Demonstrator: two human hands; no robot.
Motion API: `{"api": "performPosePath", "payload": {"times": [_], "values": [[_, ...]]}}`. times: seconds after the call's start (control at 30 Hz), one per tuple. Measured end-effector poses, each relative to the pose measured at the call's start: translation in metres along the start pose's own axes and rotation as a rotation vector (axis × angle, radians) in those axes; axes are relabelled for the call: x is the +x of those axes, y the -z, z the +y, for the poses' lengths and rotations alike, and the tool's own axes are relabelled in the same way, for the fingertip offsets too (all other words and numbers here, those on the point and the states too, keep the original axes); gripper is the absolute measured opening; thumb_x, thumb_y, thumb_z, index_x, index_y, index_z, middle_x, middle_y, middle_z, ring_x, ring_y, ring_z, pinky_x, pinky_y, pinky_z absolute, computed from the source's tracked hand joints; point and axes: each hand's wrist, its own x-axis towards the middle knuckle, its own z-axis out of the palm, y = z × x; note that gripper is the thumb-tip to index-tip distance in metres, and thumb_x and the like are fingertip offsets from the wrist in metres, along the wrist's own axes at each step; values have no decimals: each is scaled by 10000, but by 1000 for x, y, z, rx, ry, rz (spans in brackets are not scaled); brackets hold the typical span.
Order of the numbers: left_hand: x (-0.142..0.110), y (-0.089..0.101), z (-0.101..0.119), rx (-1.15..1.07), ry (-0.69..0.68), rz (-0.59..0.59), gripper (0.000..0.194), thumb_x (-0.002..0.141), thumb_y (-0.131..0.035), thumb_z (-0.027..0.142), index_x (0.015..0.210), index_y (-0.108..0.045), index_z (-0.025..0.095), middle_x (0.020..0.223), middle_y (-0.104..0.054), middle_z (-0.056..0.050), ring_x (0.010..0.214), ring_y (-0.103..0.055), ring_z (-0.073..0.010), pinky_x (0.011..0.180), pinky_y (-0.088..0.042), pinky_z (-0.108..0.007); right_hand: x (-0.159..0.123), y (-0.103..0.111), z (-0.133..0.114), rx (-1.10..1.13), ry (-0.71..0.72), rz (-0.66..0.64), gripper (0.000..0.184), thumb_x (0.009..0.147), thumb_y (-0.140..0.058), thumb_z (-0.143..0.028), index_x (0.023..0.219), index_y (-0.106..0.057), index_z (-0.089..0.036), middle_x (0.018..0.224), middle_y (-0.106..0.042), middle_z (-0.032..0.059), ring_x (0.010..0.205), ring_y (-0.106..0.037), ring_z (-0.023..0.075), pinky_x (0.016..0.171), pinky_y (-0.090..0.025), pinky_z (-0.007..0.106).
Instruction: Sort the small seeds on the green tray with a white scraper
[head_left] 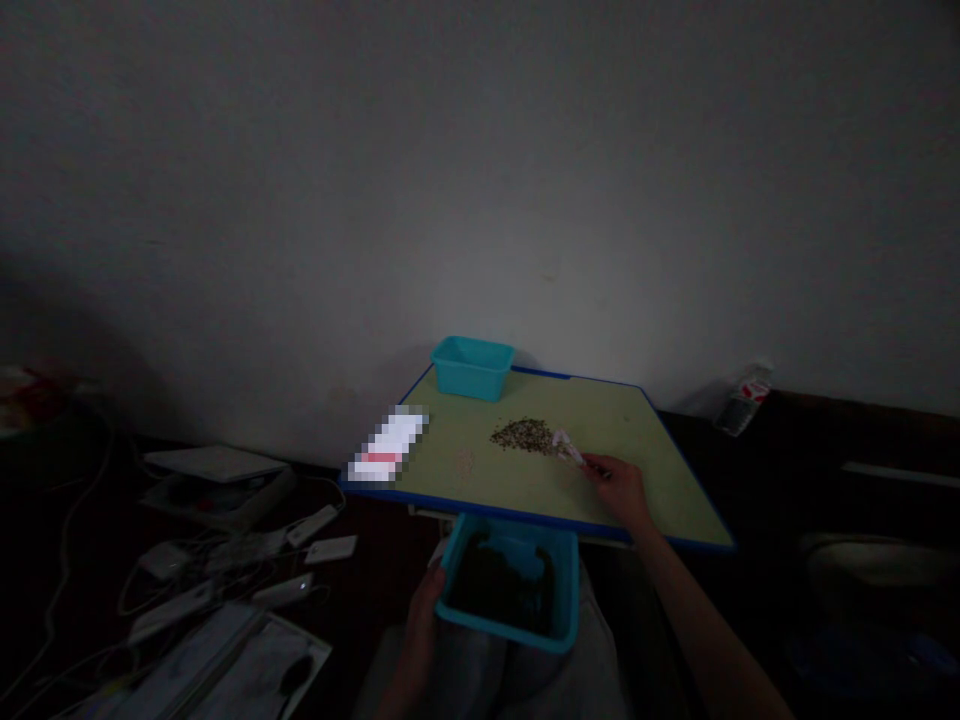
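Observation:
My left hand [427, 597] is closed on the left rim of a turquoise plastic basin [568, 585], which rests on my lap below the table's front edge. A dark, loose mass [499, 590] covers much of its bottom. Over the table, my right hand [621, 488] grips the near end of a slim, pale pinkish tool [568, 447]; its kind is too dim to tell. The tool's far end touches the right side of a spread pile of small dark and light grains [523, 434]. Left of it lies a small patch of paler bits [465, 462].
A second turquoise basin [471, 372] stands at the back left of the blue-edged table [607, 405]. A bright, pixelated rectangle [386, 447] lies at its left edge. Cables and white chargers [330, 548] clutter the left. Right of the table leans a clear bottle [744, 400].

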Motion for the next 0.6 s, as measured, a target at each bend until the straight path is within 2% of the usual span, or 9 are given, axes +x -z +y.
{"api": "performPosePath", "payload": {"times": [0.1,0.23,0.3,0.47,0.6], "values": [[0,2,-5,8,50,21,609,702,-700,663,1082,-775,193,1239,-765,-119,1414,-463,-418,1196,-311,-605,0,0,-1,11,14,-12,299,887,-578,-331,1061,-803,-241,975,-799,60,777,-738,230,728,-571,339],[2,3,-6,34,99,62,592,708,-680,670,1049,-781,197,1203,-775,-131,1413,-464,-417,1204,-289,-602,0,-1,1,8,-3,-22,303,887,-579,-331,1079,-798,-247,977,-799,57,781,-737,226,730,-567,333],[2,2,-3,47,92,80,592,704,-679,673,1040,-778,197,1177,-782,-140,1408,-468,-420,1201,-283,-611,0,-2,2,13,-17,-13,302,885,-585,-337,1078,-797,-246,983,-799,56,782,-737,225,729,-565,331],[2,-2,5,33,54,20,576,639,-734,653,972,-782,185,1139,-797,-132,1386,-485,-442,1184,-327,-599,0,0,0,13,-37,-18,296,875,-594,-331,1066,-801,-241,976,-799,59,788,-740,231,735,-567,339],[-2,2,-2,35,-4,85,534,705,-702,623,1016,-781,197,1203,-780,-105,1421,-450,-416,1223,-258,-589,0,1,-3,-12,-20,-10,295,874,-595,-333,1057,-803,-233,957,-800,67,788,-741,238,739,-566,346]]}}
